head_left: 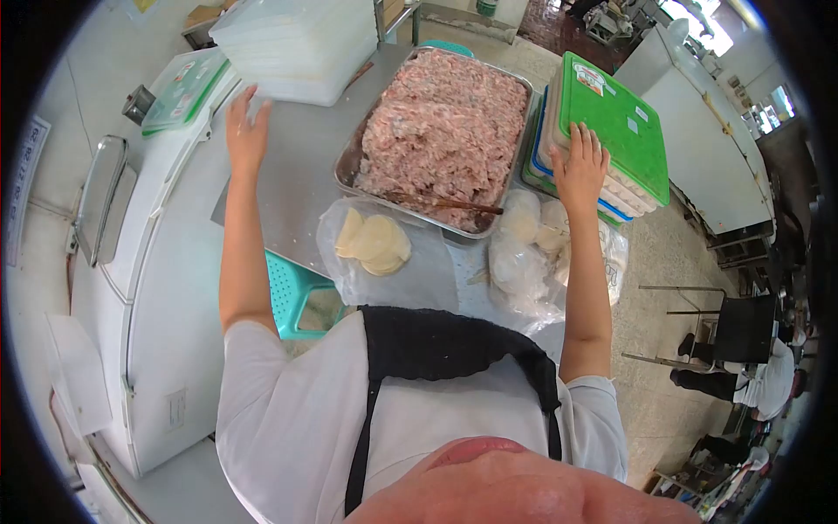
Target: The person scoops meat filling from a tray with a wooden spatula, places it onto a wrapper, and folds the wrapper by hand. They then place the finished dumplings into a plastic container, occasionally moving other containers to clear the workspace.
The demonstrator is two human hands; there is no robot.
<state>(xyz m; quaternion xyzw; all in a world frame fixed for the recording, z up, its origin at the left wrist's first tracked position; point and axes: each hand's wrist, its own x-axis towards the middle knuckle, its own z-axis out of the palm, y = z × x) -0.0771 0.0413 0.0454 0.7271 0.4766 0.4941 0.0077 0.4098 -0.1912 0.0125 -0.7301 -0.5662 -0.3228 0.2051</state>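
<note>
My left hand (246, 131) is held out near the stacked clear plastic containers (297, 52), fingers apart and nothing in them. On the right, my right hand (580, 170) rests its spread fingers against the edge of a green-lidded box (611, 122), top of a stack. Between my arms stands a metal tray (347, 188) heaped with minced meat filling (445, 122). A brown wooden stick (445, 203) lies across its near end. Closer to me, round dough wrappers (375, 244) lie on a plastic sheet (428, 271).
Plastic bags of wrappers (524, 262) sit under my right forearm. A turquoise stool (292, 293) stands below the steel table (288, 192). White freezers flank me at left (166, 332) and far right (698, 131). Another person (768, 380) is at the far right.
</note>
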